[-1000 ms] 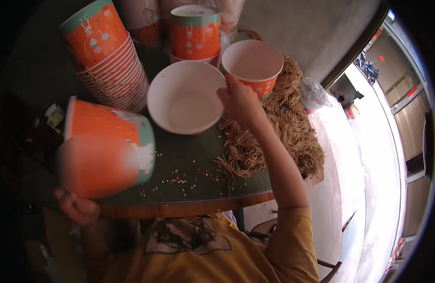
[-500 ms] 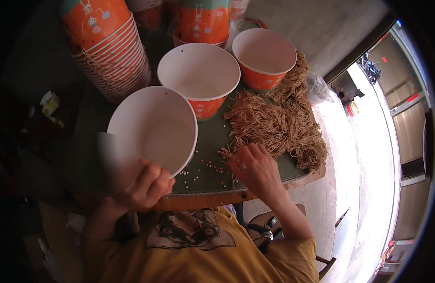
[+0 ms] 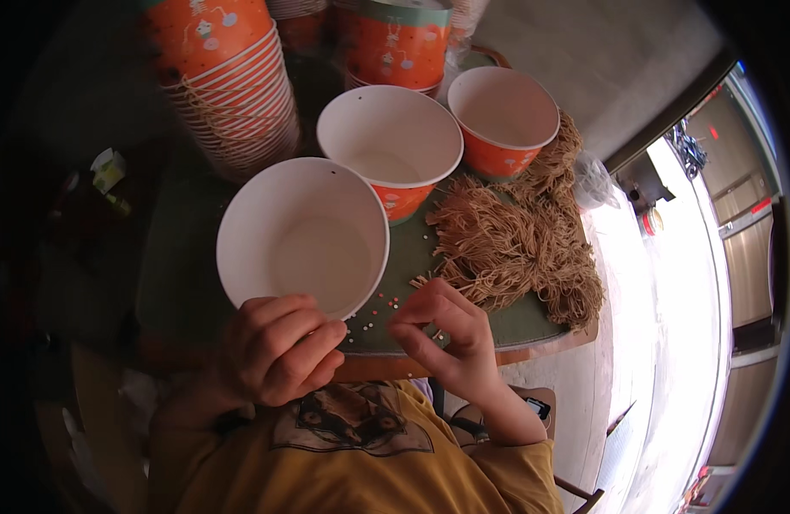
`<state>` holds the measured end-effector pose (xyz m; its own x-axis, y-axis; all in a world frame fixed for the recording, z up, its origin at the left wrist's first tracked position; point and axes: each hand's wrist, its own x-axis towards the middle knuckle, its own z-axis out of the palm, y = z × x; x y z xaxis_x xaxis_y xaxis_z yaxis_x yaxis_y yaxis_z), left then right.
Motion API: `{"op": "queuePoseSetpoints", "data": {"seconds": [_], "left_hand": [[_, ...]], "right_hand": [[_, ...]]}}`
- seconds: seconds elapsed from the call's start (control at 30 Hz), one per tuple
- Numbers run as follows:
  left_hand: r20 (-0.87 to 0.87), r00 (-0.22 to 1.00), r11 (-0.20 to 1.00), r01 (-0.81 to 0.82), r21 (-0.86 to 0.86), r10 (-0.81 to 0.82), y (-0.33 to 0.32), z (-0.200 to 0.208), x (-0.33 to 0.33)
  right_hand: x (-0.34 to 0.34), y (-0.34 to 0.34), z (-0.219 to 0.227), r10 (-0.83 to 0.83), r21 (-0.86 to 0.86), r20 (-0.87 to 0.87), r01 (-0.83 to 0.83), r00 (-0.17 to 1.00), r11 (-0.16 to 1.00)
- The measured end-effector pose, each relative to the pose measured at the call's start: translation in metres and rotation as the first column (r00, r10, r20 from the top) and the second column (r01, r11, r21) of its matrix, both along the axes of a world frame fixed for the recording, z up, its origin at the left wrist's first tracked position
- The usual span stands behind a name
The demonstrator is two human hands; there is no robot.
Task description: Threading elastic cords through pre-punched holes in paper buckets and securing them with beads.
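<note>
A white-lined paper bucket [image 3: 305, 231] stands nearest me, its mouth tipped toward me. My left hand [image 3: 285, 349] is in front of its lower rim, fingers curled with the tips together; anything between them is too small to make out. Close by on the right, my right hand [image 3: 446, 338] has thumb and forefinger bent into a pinch, and whatever they hold cannot be made out. Tan cords [image 3: 506, 248] lie in a thick bundle just beyond the right hand. Small white and red beads [image 3: 393, 301] are scattered on the green tabletop between the hands and the bucket.
Two more orange paper buckets, a middle one [image 3: 390, 141] and a right one [image 3: 504, 107], stand behind. A tall nested stack [image 3: 241, 94] leans at the far left. Clear plastic [image 3: 593, 182] sits by the table's right edge. The wooden table edge [image 3: 378, 368] runs before me.
My left hand has let go of the near bucket's rim and come toward me. My right hand has drawn back from the cord bundle toward the left hand. The view has shifted slightly.
</note>
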<state>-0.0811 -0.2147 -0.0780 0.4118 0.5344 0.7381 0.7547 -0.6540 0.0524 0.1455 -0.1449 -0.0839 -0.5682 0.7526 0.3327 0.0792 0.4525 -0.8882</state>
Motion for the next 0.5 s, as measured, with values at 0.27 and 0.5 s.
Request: {"op": "queuePoseSetpoints", "data": {"seconds": [0.27, 0.5], "left_hand": [[0.780, 0.625, 0.774, 0.485, -0.407, 0.018, -0.017, 0.005, 0.022], [0.788, 0.526, 0.345, 0.709, -0.614, 0.321, -0.026, 0.023, 0.012]], "right_hand": [[-0.033, -0.002, 0.033, 0.212, -0.021, -0.264, -0.225, 0.941, 0.974], [-0.030, -0.004, 0.025, -0.014, 0.005, -0.208, 0.016, 0.978, 1.000]]}}
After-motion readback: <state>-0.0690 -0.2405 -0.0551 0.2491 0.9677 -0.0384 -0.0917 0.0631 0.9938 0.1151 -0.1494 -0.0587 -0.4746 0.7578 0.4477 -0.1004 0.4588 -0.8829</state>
